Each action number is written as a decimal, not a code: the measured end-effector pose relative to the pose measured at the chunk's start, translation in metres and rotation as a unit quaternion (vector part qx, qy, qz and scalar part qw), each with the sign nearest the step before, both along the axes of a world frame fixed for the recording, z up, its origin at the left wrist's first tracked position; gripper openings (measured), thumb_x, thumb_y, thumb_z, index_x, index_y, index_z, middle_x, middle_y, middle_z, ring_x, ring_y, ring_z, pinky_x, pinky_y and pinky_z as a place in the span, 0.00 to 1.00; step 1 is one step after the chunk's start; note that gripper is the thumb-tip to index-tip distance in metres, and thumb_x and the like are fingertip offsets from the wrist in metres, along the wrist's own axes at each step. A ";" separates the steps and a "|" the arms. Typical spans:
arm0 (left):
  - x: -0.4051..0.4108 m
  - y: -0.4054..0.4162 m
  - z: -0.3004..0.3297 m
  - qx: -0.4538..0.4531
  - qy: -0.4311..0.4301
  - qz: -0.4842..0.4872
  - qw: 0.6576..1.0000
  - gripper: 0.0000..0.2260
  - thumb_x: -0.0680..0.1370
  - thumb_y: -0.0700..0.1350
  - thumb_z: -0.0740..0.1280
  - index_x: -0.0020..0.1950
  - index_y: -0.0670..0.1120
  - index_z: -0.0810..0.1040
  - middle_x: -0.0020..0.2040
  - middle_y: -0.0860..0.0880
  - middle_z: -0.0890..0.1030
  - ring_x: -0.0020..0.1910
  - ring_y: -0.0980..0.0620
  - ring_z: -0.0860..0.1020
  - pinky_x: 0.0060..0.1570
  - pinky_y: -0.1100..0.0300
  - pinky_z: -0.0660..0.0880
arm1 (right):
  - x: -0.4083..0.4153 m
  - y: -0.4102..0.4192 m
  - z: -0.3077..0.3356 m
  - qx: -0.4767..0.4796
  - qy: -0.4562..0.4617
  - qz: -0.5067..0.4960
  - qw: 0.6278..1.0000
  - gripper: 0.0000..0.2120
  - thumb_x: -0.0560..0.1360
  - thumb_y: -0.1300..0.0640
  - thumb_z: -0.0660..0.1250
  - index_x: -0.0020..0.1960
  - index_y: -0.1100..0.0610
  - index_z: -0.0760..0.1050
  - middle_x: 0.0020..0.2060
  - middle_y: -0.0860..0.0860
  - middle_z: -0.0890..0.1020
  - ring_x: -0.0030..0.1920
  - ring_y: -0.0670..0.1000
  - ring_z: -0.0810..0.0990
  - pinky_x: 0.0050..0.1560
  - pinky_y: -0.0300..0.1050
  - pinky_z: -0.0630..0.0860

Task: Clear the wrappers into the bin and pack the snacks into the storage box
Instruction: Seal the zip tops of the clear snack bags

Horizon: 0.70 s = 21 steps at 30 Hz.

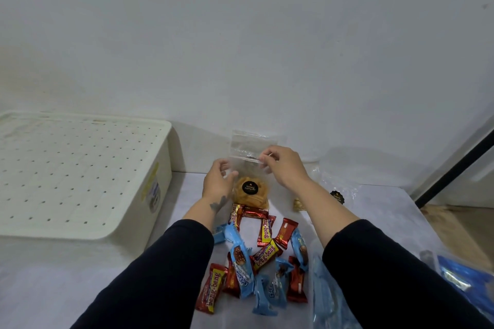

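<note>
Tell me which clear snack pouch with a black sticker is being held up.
The upright pouch of golden snacks, gripped by left hand and right hand. The other pouch lies flat, untouched, to the right.

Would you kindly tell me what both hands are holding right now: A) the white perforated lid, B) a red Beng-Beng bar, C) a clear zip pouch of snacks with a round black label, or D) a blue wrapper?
C: the left hand and right hand pinch the clear zip pouch upright above the bars.

Storage box (pixel 80 176) left of snacks (pixel 256 256)
</note>
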<state>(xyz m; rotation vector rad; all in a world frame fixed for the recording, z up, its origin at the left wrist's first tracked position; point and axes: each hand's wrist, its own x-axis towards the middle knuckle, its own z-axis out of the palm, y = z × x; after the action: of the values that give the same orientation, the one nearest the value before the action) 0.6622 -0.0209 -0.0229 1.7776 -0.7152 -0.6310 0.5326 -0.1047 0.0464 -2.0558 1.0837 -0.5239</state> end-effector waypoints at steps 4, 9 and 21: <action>0.004 0.001 -0.011 0.013 -0.011 0.026 1.000 0.05 0.80 0.45 0.62 0.52 0.46 0.76 0.49 0.48 0.79 0.48 0.50 0.76 0.39 0.65 0.70 | 0.010 -0.001 0.001 0.015 -0.013 0.012 1.000 0.10 0.78 0.55 0.64 0.37 0.49 0.76 0.37 0.47 0.83 0.41 0.51 0.83 0.54 0.53 0.78; 0.034 0.004 -0.001 -0.018 -0.030 0.098 0.995 0.05 0.79 0.45 0.63 0.44 0.52 0.76 0.44 0.51 0.80 0.45 0.50 0.78 0.48 0.54 0.75 | 0.047 -0.005 0.013 0.030 -0.054 0.018 0.998 0.09 0.77 0.56 0.66 0.38 0.51 0.78 0.35 0.48 0.83 0.39 0.53 0.83 0.51 0.56 0.80; 0.075 -0.002 -0.015 0.014 0.011 0.183 0.983 0.08 0.80 0.44 0.62 0.56 0.44 0.75 0.50 0.46 0.79 0.54 0.45 0.78 0.50 0.59 0.70 | 0.078 -0.001 -0.019 -0.004 -0.066 -0.017 0.998 0.12 0.78 0.53 0.64 0.51 0.60 0.83 0.48 0.53 0.85 0.48 0.49 0.80 0.48 0.36 0.69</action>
<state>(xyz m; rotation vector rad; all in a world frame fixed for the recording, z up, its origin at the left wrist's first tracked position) 0.7377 -0.0227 -0.0382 1.8641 -0.3502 -0.4114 0.6106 -0.1060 0.0271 -1.9821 1.0416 -0.6719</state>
